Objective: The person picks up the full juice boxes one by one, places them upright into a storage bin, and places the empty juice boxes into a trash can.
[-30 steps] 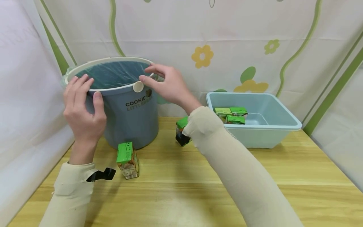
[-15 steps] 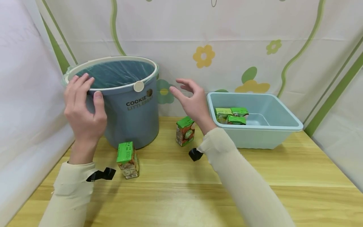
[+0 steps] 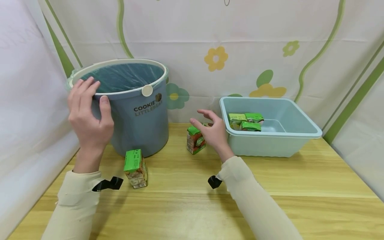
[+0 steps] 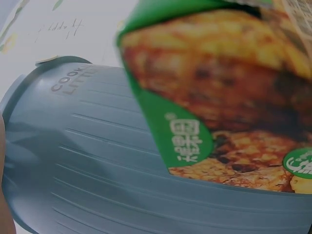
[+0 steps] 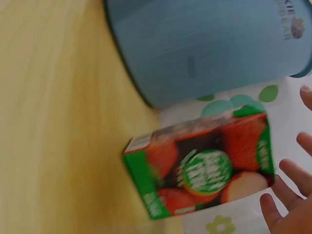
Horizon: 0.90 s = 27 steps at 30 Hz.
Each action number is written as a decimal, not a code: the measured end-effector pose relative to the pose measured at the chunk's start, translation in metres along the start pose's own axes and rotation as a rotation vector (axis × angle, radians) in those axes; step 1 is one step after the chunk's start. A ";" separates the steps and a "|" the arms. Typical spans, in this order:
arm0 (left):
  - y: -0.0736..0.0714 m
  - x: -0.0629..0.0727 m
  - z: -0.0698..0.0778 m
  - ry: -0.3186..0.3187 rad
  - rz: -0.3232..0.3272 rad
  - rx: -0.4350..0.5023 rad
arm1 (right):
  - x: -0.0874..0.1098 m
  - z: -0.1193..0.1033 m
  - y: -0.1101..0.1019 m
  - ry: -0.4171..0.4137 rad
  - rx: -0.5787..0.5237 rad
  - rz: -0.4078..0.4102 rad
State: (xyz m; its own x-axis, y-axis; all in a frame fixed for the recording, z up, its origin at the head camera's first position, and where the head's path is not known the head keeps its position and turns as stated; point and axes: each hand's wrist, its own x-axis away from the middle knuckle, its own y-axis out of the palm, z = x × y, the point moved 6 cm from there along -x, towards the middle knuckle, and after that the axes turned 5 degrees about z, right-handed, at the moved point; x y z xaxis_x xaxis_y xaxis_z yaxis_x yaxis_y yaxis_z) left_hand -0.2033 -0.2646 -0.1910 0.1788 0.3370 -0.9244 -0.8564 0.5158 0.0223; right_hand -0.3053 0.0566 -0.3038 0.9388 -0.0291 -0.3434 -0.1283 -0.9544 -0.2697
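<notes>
My left hand (image 3: 90, 121) holds the near-left rim of a blue trash bin (image 3: 141, 130), fingers over the edge and thumb outside. A thin clear bag lines the bin under its white ring. My right hand (image 3: 211, 131) is beside a small green-topped carton (image 3: 196, 141), its fingers apart and not closed around it. Red apples are printed on this upright carton (image 5: 209, 168) in the right wrist view. Another green-topped carton (image 3: 136, 168) stands before the bin, by my left wrist; its brown printed side (image 4: 214, 97) looms close in the left wrist view.
A pale blue plastic tub (image 3: 276, 145) stands at the right, with several small green-topped cartons (image 3: 251, 126) at its left end. A white curtain (image 3: 186, 30) with printed flowers hangs behind the wooden table (image 3: 168, 206).
My right hand has left the bin's right rim and moved right and down to the carton beside the tub. My left hand stays on the rim.
</notes>
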 end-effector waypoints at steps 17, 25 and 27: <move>0.001 0.001 -0.004 -0.006 -0.003 -0.009 | 0.016 0.031 0.005 0.066 -0.044 -0.053; 0.001 0.002 0.000 -0.002 0.010 0.001 | 0.020 0.034 0.005 0.021 -0.001 -0.045; 0.001 0.001 0.001 -0.001 0.014 0.003 | 0.021 0.033 0.005 0.001 0.028 -0.051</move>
State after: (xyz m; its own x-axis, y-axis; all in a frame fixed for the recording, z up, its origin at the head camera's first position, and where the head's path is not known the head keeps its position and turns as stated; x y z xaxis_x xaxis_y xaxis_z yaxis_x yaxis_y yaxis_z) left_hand -0.2034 -0.2626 -0.1918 0.1676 0.3447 -0.9236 -0.8573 0.5135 0.0361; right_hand -0.2969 0.0611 -0.3423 0.9446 0.0189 -0.3278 -0.0893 -0.9459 -0.3120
